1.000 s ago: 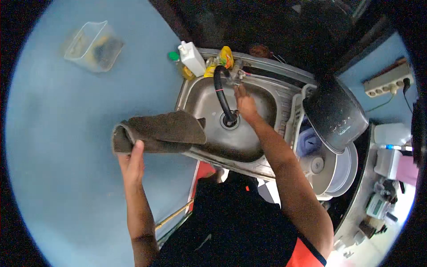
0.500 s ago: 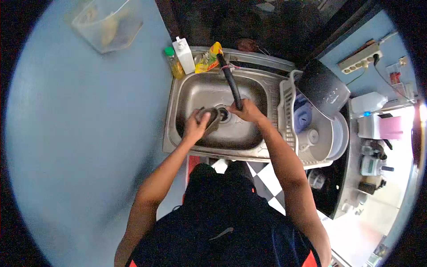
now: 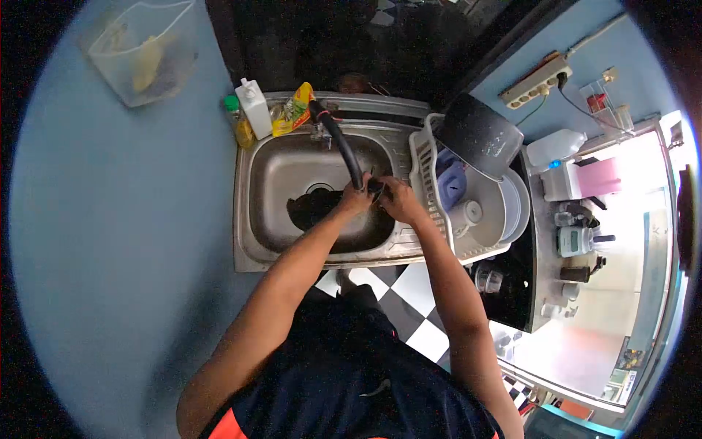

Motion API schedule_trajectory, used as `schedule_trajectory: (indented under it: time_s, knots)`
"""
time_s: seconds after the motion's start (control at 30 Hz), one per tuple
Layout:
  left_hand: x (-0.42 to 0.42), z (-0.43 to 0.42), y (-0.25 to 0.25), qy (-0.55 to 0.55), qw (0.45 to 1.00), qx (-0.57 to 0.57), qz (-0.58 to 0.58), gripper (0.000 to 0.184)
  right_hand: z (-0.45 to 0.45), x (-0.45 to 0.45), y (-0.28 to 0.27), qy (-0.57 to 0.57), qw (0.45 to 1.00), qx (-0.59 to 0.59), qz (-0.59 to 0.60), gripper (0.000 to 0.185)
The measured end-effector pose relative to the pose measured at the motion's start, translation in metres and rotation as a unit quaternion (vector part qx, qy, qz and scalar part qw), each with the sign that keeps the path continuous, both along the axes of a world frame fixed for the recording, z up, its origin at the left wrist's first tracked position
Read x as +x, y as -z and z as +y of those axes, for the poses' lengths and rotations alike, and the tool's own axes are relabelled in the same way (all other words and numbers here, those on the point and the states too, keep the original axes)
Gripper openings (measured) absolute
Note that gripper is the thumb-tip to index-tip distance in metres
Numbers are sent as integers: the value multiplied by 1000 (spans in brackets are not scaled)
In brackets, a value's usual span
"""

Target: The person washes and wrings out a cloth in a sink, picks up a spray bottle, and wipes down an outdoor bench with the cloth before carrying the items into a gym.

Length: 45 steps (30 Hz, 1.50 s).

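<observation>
My left hand is at the sink's right half, its fingers closed at the lower end of a black faucet hose. Just to its right, my right hand has its fingers bent around a small dark object between the two hands. The object's kind is hidden by the fingers. Below and left of the hands, a black patch with an irregular edge covers part of the metal sink near the drain. I cannot tell whether it is dark liquid or a dark thing.
A green-capped bottle, a white pump bottle and a yellow packet stand behind the sink. A dish rack on the right holds a dark pot and a white tub. A power strip hangs on the wall.
The view has shifted right. My left hand has moved right, to the hose end, and my right hand has left the hose for the dark object. The black patch now shows in the sink.
</observation>
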<state>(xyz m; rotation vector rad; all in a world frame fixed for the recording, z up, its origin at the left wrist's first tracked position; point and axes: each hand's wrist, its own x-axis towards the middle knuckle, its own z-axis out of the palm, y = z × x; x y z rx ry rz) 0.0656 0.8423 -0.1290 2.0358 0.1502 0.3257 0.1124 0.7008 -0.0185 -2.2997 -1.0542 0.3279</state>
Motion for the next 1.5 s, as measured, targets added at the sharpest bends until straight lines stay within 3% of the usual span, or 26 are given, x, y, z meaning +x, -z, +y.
schedule_trajectory:
  time_s: [0.07, 0.1, 0.17, 0.23, 0.27, 0.33, 0.4, 0.53, 0.67, 0.7, 0.83, 0.93, 0.97, 1.07, 1.13, 1.17, 1.27, 1.33, 1.4, 1.47, 1.5]
  knots:
    - [-7, 0, -4, 70, 994, 74, 46, 49, -15, 1, 40, 58, 998, 24, -30, 50]
    - [-10, 2, -16, 97, 987, 58, 113, 51, -19, 0, 50, 71, 996, 46, -31, 49]
    - [-16, 11, -17, 123, 989, 60, 49, 45, -12, 7, 58, 25, 991, 129, 17, 49]
    - [-22, 33, -34, 152, 988, 29, -16, 33, -4, 22, 64, 12, 990, 54, 131, 47]
    - [-28, 41, -46, 124, 991, 54, 12, 30, 0, 23, 70, 4, 981, 15, 192, 46]
    - [-38, 65, -68, 135, 988, 9, 80, 33, 14, 13, 76, 6, 982, 39, 186, 38]
    - [-41, 87, -59, 93, 992, 1, 86, 28, 33, 9, 75, 3, 983, 60, 172, 30]
    - [-47, 113, -62, -27, 988, 67, 136, 19, 58, 17, 135, -52, 988, -97, 106, 29]
    - [-40, 126, -57, -124, 978, -3, 166, 19, 52, 23, 108, -18, 981, -89, 170, 34]
    - [-40, 127, -57, -155, 985, 30, 76, 25, 51, 27, 111, 9, 979, -86, 186, 34]
    - [-29, 113, -80, -206, 958, 60, 191, 29, 58, 33, 131, 115, 939, 40, 321, 37]
    - [-26, 102, -55, -109, 978, 153, 89, 35, 51, 20, 114, 117, 920, 101, 360, 36]
    - [-27, 98, -43, -102, 963, 244, -47, 33, 51, 20, 121, 112, 917, 98, 371, 36]
    - [-26, 107, -24, -81, 975, 195, -61, 34, 34, 33, 180, 84, 908, 74, 403, 34]
    - [-25, 113, -45, -136, 987, -69, 53, 28, 21, 49, 189, 47, 903, 46, 425, 36]
    - [-27, 118, -51, -159, 960, -200, 112, 27, 15, 50, 146, 140, 929, -23, 341, 41]
    - [-43, 154, -51, -173, 882, -403, 171, 35, 4, 60, 119, 251, 943, -7, 219, 45]
    - [-53, 144, -92, -149, 894, -361, 221, 37, 4, 58, 103, 241, 940, 89, 225, 40]
    - [-60, 142, -104, -121, 928, -258, 239, 39, 16, 83, 167, 216, 904, 149, 339, 38]
    - [-65, 157, -70, -86, 968, -88, 219, 41, 31, 47, 83, 249, 822, 132, 495, 33]
    - [-62, 167, -46, -107, 952, 113, 264, 36, 39, 27, 35, 272, 773, 117, 561, 31]
